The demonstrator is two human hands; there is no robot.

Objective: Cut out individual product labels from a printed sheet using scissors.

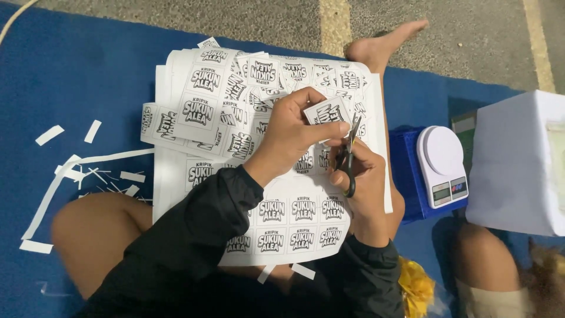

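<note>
Above the printed sheets (276,218), the left hand (288,138) pinches a cut label (325,113). Just beside it, the right hand (362,188) grips scissors (350,159), blades up.

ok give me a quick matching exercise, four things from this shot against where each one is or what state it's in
Things:
1. small cut label
2. scissors
3. kitchen scale
4. paper strips

Places or states:
A. lying loose on the blue mat
B. pinched in the left hand
C. on a blue box at the right
D. held in the right hand

Pairs: 1-B, 2-D, 3-C, 4-A
</note>
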